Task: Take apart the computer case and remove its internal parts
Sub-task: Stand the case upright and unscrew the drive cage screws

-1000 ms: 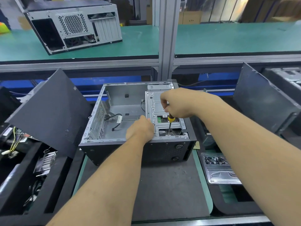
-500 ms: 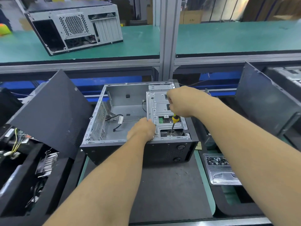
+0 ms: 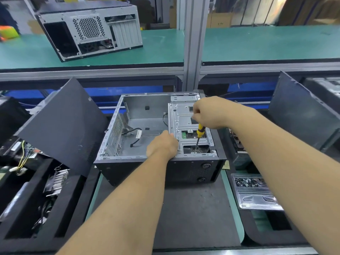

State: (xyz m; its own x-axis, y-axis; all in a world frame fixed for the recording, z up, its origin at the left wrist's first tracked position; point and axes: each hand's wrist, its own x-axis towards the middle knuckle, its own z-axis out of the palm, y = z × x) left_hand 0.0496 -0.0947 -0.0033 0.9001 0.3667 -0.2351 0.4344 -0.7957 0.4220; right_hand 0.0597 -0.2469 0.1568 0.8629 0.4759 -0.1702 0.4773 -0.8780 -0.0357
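Your right hand (image 3: pixel 209 112), grip curled tight round the yellow screwdriver (image 3: pixel 199 133), tip down on the drive cage (image 3: pixel 185 122), your left hand (image 3: pixel 162 145), fingers bent over the computer case (image 3: pixel 158 126) front rim.

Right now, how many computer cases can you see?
2 clearly: the open computer case under the hands, and a second case on the green shelf, upper left. Dark shapes at right may be others.

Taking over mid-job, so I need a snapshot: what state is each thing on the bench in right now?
Computer case: lying on its side, side panel off, mostly emptied.
Drive cage: still mounted inside.
Screwdriver: upright, tip down at the cage's front edge.
Right hand: grips the screwdriver handle.
Left hand: rests on the cage's left edge.
Black cable: loose on the case floor.
Screw tray: holds dark screws.
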